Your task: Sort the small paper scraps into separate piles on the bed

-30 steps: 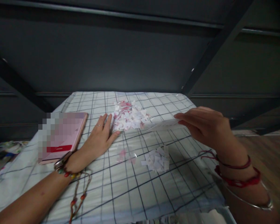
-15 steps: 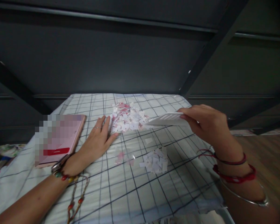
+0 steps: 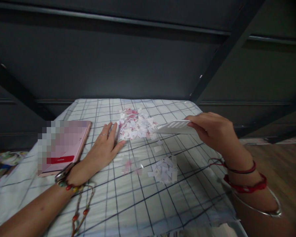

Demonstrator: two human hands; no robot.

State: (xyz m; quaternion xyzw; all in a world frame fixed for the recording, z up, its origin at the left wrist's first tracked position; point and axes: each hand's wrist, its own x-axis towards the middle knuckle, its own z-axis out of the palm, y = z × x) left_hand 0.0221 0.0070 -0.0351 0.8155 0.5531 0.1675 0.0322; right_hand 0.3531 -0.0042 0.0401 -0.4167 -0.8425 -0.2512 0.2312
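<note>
Right hand pinches the white slotted scraper, its tip at the paper-scrap heap toward the tabletop's far edge! Left hand, fingers spread, holding nothing, guards beside it; low, gentle strokes should avoid scattering.

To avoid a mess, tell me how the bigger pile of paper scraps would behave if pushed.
The bigger pile of paper scraps would probably scatter, since its pieces look loose and overlapping. They look thin, so each is likely light.
</note>
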